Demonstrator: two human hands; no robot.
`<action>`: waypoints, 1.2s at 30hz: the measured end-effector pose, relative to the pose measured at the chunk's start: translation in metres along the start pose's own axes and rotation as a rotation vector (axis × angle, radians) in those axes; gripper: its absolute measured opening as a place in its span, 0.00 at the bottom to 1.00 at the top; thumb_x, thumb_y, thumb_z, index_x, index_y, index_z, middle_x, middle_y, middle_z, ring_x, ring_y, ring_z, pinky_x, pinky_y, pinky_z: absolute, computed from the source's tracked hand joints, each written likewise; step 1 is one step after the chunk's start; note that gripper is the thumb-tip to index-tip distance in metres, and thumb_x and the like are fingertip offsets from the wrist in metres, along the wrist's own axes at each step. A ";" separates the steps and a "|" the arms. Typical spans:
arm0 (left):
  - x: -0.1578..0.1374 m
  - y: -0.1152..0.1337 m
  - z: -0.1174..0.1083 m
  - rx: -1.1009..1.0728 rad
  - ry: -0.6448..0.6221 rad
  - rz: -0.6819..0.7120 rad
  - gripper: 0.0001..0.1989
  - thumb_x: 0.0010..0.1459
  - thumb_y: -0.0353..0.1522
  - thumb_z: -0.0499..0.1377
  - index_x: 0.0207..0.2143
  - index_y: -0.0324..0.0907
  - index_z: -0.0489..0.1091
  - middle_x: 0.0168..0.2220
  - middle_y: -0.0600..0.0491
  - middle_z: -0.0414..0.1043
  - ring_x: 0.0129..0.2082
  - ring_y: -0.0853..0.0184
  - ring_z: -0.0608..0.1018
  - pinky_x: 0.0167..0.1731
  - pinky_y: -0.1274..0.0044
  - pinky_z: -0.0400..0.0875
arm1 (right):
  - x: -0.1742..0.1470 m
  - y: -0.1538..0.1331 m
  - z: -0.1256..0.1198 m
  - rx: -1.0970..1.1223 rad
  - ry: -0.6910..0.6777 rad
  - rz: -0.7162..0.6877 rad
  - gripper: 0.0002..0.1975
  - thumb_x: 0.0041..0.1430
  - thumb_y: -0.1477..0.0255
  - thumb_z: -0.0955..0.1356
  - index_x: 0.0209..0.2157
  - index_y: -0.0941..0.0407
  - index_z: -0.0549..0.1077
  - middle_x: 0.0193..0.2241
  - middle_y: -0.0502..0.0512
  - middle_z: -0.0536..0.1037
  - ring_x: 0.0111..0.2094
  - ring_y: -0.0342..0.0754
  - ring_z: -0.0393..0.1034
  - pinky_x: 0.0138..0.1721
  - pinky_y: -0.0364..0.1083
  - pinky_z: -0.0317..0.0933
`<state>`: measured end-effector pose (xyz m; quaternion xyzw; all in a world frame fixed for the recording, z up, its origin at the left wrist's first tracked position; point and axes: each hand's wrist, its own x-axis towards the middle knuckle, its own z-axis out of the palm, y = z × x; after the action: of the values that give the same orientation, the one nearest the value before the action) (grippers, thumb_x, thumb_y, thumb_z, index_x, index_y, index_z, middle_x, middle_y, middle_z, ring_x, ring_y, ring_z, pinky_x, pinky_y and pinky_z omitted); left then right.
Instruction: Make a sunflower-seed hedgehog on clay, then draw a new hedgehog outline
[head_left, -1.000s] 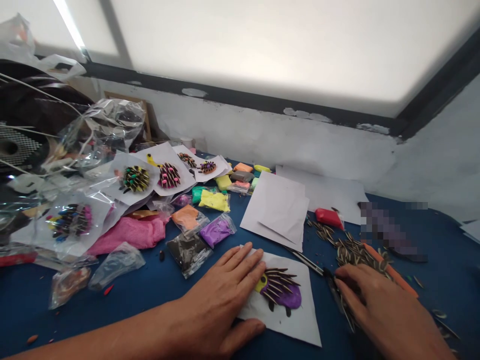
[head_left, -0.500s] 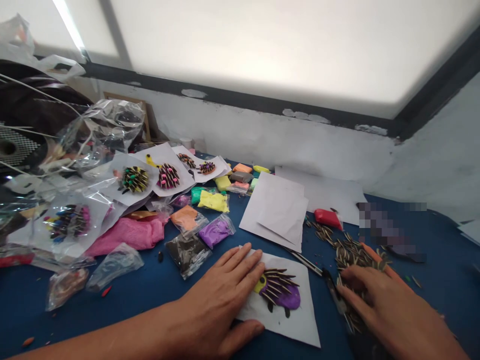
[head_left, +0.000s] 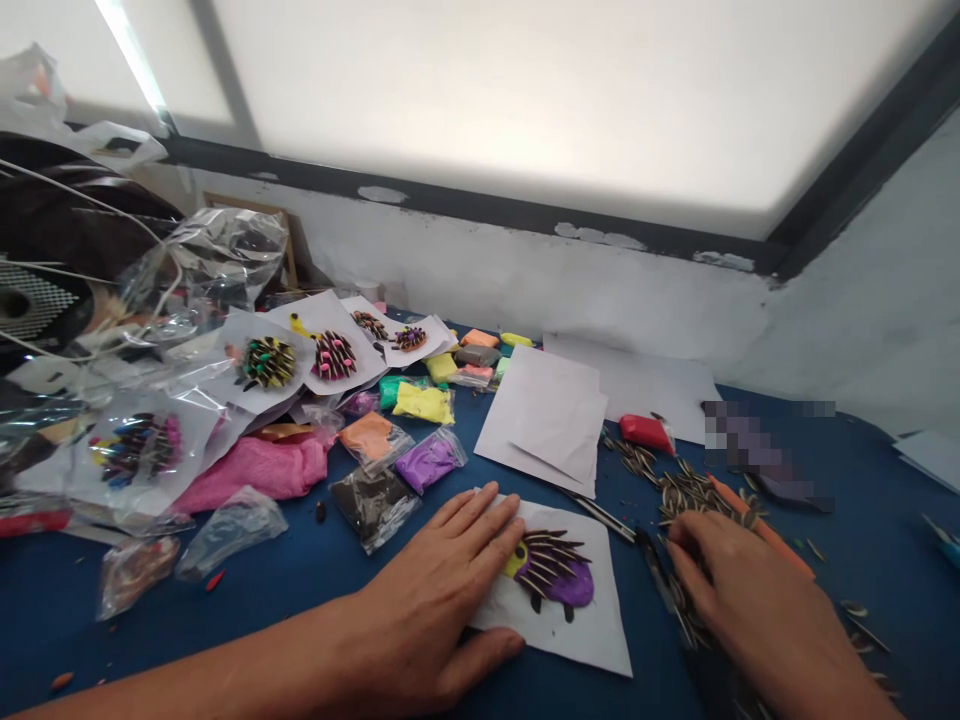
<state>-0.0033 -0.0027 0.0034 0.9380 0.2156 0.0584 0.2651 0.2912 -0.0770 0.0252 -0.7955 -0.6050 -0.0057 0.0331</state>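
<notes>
My left hand [head_left: 442, 590] lies flat with its fingers stretched out, pressing the left side of a white paper sheet [head_left: 592, 642]. On that sheet is a hedgehog figure [head_left: 571, 588] of purple and yellow clay, its back set with striped sunflower seeds and black feet below. My right hand [head_left: 757, 590] is over the loose sunflower seeds [head_left: 686, 490], fingers curled and thumb near the index finger. Its fingertips are partly hidden, and what they hold, if anything, I cannot make out. Between the sheet and this hand lies a thin dark tool [head_left: 657, 572].
Bags of clay, among them purple [head_left: 431, 460], black [head_left: 375, 508] and yellow [head_left: 424, 403], lie beyond my left hand. Finished seed figures on paper [head_left: 268, 362] stand at the left. Blank sheets [head_left: 547, 400], a red clay pack [head_left: 645, 431] and an orange stick [head_left: 765, 530] are around the seeds.
The view has shifted slightly, so most things sit a little further left. My right hand stays at the seeds, its fingers a bit more curled. My left hand still presses the sheet.
</notes>
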 end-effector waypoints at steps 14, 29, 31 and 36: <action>0.001 0.004 -0.004 -0.016 -0.005 -0.014 0.38 0.64 0.44 0.56 0.69 0.33 0.49 0.69 0.41 0.40 0.69 0.50 0.43 0.65 0.56 0.43 | 0.000 0.004 -0.003 -0.031 0.083 -0.049 0.14 0.58 0.67 0.61 0.30 0.50 0.78 0.32 0.54 0.81 0.32 0.54 0.77 0.26 0.48 0.62; -0.001 -0.001 -0.001 -0.065 0.055 0.020 0.38 0.64 0.43 0.57 0.70 0.40 0.48 0.70 0.43 0.41 0.69 0.49 0.44 0.65 0.55 0.44 | 0.003 0.005 0.006 0.028 0.163 -0.079 0.11 0.58 0.67 0.58 0.24 0.51 0.65 0.26 0.58 0.75 0.28 0.54 0.72 0.26 0.49 0.60; -0.001 0.000 -0.001 -0.075 0.058 0.021 0.38 0.63 0.43 0.57 0.69 0.39 0.49 0.69 0.43 0.42 0.69 0.49 0.45 0.65 0.55 0.44 | 0.004 0.005 0.000 0.054 0.186 -0.042 0.11 0.58 0.65 0.58 0.25 0.51 0.65 0.25 0.57 0.77 0.24 0.53 0.72 0.22 0.48 0.59; -0.001 0.001 -0.002 -0.045 0.026 0.011 0.38 0.64 0.43 0.56 0.69 0.37 0.48 0.69 0.42 0.41 0.69 0.49 0.44 0.65 0.54 0.44 | 0.000 -0.003 -0.016 0.163 0.181 0.005 0.12 0.58 0.64 0.59 0.33 0.52 0.70 0.19 0.51 0.76 0.14 0.47 0.66 0.16 0.45 0.56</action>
<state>-0.0041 -0.0031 0.0058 0.9321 0.2127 0.0770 0.2828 0.2888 -0.0776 0.0411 -0.7878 -0.5962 -0.0281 0.1522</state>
